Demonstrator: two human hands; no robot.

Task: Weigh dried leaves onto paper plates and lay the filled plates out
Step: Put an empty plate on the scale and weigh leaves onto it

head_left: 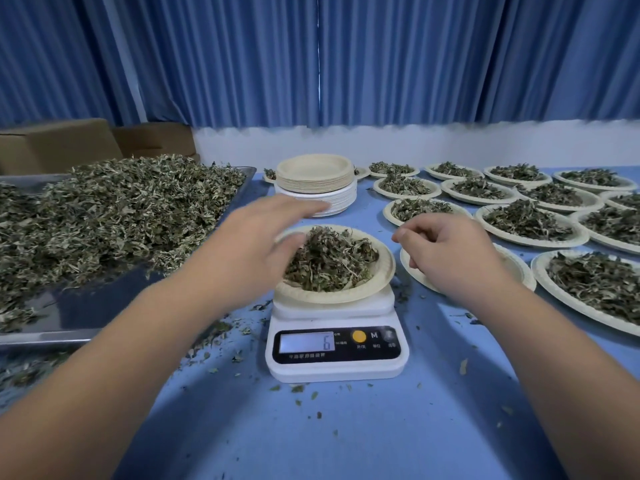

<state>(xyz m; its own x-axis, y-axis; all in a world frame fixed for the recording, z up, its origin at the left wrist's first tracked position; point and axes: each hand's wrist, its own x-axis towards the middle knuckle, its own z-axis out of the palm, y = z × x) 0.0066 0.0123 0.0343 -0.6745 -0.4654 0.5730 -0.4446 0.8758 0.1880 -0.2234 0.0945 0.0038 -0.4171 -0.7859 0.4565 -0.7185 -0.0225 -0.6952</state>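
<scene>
1. Head view looks down on a blue table [346,438] with a white scale [336,368] in the middle. Its display [307,342] reads 6.
2. A plate [382,275] sits on the scale, and a mound of leaves [332,261] fills its bowl.
3. The left hand [249,244] hovers over the plate's left rim, blurred. Its fingers are straight and spread, and it holds nothing that can be seen.
4. The right hand [457,251] hangs just right of the scale above a second plate [516,265], covering most of it. Its fingers are curled inward, with the thumb tip near the forefinger. Whether it pinches anything cannot be told.
5. A steel tray [86,306] lies at the left, touching the table's near-left area. A big heap [114,209] of loose leaves is piled on it.
6. A stack [317,181] of unused plates stands behind the scale. The top ones are tan and the lower ones white.
7. Filled plates [530,220] lie in rows across the right side of the table, close beside one another, each holding a small pile.
8. Crumbs [221,337] are scattered on the table around the scale and along the tray's edge.
9. A pleated blue curtain [346,57] hangs behind the table. Brown boxes [55,143] stand at the far left behind the tray.
</scene>
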